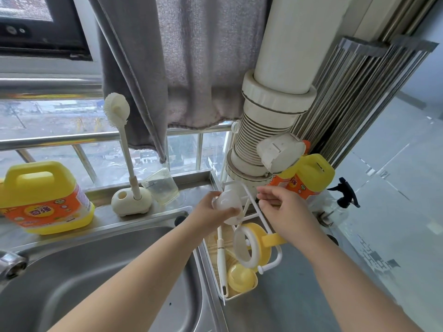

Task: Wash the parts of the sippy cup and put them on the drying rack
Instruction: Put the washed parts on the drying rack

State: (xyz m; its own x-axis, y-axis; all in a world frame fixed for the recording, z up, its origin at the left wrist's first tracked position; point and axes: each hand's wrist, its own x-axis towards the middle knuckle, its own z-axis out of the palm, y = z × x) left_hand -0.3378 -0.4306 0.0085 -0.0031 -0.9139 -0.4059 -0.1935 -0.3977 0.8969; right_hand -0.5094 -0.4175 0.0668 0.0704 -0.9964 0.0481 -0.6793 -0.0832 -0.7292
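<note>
My left hand (211, 209) grips a cloudy white sippy cup body (227, 203) over the far end of the white wire drying rack (275, 261). My right hand (285, 209) is just right of it, its fingers pinching a thin clear straw (269, 200) above the rack. In the rack lie the yellow lid with its handles (262, 243), a clear ring part (239, 245) leaning on it, a yellow cap (241, 276) and a thin white brush (221, 257).
The steel sink (107, 271) lies at lower left, its tap (10, 262) at the left edge. On the ledge stand a yellow detergent jug (43, 200), a brush in its holder (130, 197) and a clear beaker (161, 186). A white drain pipe (268, 130), another yellow bottle (304, 176) and a spray bottle (344, 195) crowd the right.
</note>
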